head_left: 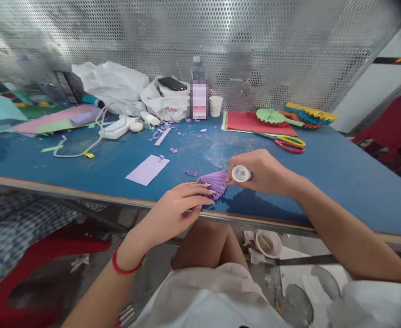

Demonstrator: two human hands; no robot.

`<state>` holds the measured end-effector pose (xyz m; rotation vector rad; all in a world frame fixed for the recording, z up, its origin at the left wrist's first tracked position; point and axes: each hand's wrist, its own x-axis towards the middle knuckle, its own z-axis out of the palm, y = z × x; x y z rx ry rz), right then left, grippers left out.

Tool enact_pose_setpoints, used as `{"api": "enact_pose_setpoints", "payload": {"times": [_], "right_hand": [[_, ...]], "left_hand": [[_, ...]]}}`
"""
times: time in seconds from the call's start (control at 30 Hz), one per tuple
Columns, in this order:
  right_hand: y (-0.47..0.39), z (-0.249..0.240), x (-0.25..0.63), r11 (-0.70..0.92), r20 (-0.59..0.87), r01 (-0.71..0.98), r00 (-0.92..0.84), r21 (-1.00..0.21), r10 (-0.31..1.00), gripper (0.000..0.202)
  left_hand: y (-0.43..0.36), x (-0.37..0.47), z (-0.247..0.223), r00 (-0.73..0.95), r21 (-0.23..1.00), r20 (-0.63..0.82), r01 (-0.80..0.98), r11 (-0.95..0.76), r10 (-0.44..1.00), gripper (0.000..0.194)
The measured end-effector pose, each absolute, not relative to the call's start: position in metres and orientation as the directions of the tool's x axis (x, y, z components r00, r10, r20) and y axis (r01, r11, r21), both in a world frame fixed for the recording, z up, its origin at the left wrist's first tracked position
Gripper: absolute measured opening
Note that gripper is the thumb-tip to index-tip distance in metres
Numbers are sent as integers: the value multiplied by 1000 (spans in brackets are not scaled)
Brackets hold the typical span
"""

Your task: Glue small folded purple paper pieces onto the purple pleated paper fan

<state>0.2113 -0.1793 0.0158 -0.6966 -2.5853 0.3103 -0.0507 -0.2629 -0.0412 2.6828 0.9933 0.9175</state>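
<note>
A pleated purple paper fan (217, 181) lies spread at the near edge of the blue table. My left hand (183, 202) rests over its left side, fingers stretched across the folds and holding it down. In my right hand (260, 171) is a white glue bottle (241, 173), its round end facing me. The bottle's far tip is mostly hidden by my fingers, close to the fan's right edge. A flat lilac paper sheet (147, 170) lies left of the fan, and small purple scraps (191, 173) are just behind it.
Scissors (290, 143) lie right of a red paper stack (241, 122) with a green paper fan (271, 116). Behind stand a bottle (199, 93), a paper cup (215, 106) and white plastic bags (113, 86). A white cable (73, 155) lies left.
</note>
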Motion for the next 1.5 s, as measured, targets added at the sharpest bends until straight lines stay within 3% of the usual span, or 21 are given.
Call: {"api": "enact_pose_setpoints", "payload": {"times": [0.2, 0.47, 0.53, 0.63, 0.77, 1.07, 1.5], "right_hand": [[-174, 19, 219, 855, 398, 337, -776, -395, 490, 8], [-170, 16, 216, 840, 427, 269, -764, -471, 484, 10], [-171, 15, 214, 826, 449, 229, -748, -515, 488, 9], [-173, 13, 211, 798, 482, 186, -711, -573, 512, 10], [-176, 9, 207, 773, 489, 207, -670, -600, 558, 9], [-178, 3, 204, 763, 468, 364, -624, -535, 626, 6], [-178, -3, 200, 741, 473, 398, -584, -541, 660, 11]], "left_hand": [[-233, -56, -30, 677, 413, 472, 396, -820, 565, 45], [-194, -51, -21, 716, 516, 426, 310, -799, 553, 40], [-195, -46, -21, 633, 534, 489, 327, -779, 601, 36], [-205, -38, -25, 380, 617, 604, 333, -712, 701, 20], [-221, -28, -32, 260, 725, 544, 333, -603, 798, 9], [-229, -17, -40, 193, 601, 614, 513, -612, 765, 9], [-230, -17, -44, 135, 610, 620, 537, -583, 773, 5]]}}
